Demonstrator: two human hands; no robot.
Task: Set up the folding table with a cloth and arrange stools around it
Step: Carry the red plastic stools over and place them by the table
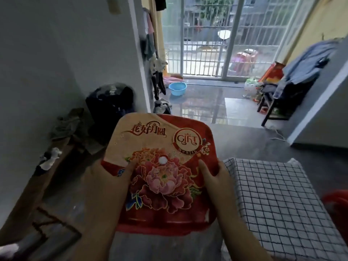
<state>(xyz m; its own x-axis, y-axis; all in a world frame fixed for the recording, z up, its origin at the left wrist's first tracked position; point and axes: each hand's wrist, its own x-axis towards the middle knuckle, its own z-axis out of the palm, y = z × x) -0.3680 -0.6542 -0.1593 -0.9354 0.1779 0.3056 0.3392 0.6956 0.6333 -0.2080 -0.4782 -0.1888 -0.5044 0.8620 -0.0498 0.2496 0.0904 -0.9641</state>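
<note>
I hold a red and cream stool (160, 147) with a peony flower print and the word GIFT on its square seat, raised in front of me above the floor. My left hand (114, 178) grips its left edge, thumb on top of the seat. My right hand (214, 176) grips the right edge, thumb on the seat as well. The stool's legs are hidden under the seat. To the right stands the folding table (323, 247), covered with a white cloth (273, 200) with a black grid pattern.
A brown wooden bench (43, 185) with rags lies along the left wall, a black bag (111, 108) behind it. Farther off are a blue basin (178, 88), a dark chair (278, 102) piled with clothes, and a barred glass door. A red object (337, 202) shows at the right edge.
</note>
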